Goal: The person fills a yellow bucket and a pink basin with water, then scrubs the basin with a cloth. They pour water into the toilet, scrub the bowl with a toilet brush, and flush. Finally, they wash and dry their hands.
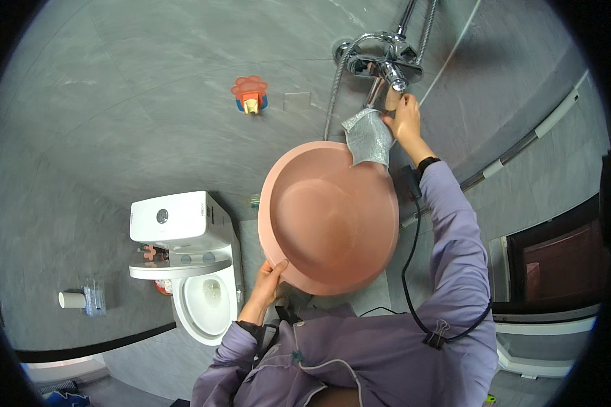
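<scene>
My left hand grips the near left rim of a pink plastic basin, its thumb on top and its fingers hidden underneath. The basin is tilted, and its inside faces me. Up at the wall, my right hand is just below the chrome mixer tap, its fingers beside a small tan piece whose kind is unclear. A silvery mesh cloth hangs below the tap's spout and overlaps the basin's far rim. My right thumb is at the cloth's edge; whether it pinches it, I cannot tell.
A white toilet with its lid raised stands left of the basin. On the wall are an orange flower-shaped holder and a metal shower hose. A black cable runs beside my right arm. A paper cup is mounted far left.
</scene>
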Action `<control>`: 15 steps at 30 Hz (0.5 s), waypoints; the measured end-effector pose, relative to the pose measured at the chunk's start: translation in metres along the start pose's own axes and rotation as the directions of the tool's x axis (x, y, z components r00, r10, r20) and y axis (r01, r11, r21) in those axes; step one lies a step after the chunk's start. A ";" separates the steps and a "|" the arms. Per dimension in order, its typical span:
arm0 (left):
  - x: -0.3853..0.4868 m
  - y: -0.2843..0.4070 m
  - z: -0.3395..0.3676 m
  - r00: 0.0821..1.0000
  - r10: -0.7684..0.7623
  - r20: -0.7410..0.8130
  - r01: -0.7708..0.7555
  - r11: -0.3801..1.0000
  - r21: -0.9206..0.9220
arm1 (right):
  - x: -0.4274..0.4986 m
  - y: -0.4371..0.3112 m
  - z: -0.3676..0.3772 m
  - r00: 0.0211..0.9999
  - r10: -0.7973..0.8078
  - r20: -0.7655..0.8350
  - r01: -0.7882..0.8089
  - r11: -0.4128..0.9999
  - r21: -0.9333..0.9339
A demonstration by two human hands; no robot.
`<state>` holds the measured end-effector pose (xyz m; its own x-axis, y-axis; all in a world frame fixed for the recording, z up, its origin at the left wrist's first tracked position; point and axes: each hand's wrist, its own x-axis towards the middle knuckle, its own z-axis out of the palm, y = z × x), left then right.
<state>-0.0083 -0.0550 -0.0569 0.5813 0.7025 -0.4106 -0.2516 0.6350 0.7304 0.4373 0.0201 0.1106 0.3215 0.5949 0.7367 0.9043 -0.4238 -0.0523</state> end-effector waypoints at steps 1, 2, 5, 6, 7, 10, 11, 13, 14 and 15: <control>0.001 0.001 0.001 1.000 0.005 0.005 -0.005 1.000 0.017 | -0.008 -0.004 -0.004 0.998 0.032 0.058 -0.038 0.994 0.099; 0.003 0.002 0.003 1.000 0.004 0.016 -0.005 1.000 0.025 | -0.015 -0.007 -0.007 0.984 0.072 0.163 -0.100 0.980 0.169; 0.004 0.004 0.004 0.999 -0.034 -0.002 0.034 0.993 0.114 | -0.038 -0.024 -0.014 0.884 0.129 0.449 -0.309 0.883 0.354; 0.005 0.003 0.005 1.000 -0.029 0.002 0.028 0.994 0.106 | -0.048 -0.029 -0.015 0.879 0.077 0.471 -0.255 0.910 0.327; 0.006 0.003 0.006 1.000 -0.023 0.005 0.022 0.995 0.100 | -0.056 -0.032 -0.015 0.884 0.004 0.467 -0.174 0.931 0.321; 0.009 0.001 0.007 1.000 0.005 0.007 -0.006 0.996 0.090 | -0.065 -0.026 -0.015 0.876 -0.086 0.475 -0.112 0.921 0.372; 0.009 0.001 0.007 1.000 0.007 -0.001 -0.006 0.997 0.081 | -0.066 -0.021 -0.015 0.875 -0.164 0.456 -0.058 0.898 0.435; 0.008 0.001 0.006 1.000 0.009 0.004 -0.009 0.995 0.096 | -0.064 -0.006 -0.018 0.810 -0.251 0.529 -0.051 0.870 0.491; 0.008 0.002 0.007 1.000 0.015 0.004 -0.015 0.996 0.092 | -0.062 0.000 -0.020 0.768 -0.276 0.578 -0.093 0.845 0.527; 0.008 0.002 0.007 1.000 0.003 0.006 -0.003 0.997 0.083 | -0.061 0.006 -0.022 0.736 -0.296 0.609 -0.099 0.843 0.529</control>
<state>0.0010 -0.0505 -0.0547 0.5856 0.7021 -0.4051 -0.1881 0.6038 0.7746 0.4164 -0.0337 0.0805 0.1404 0.9791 0.1473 0.8793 -0.0549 -0.4731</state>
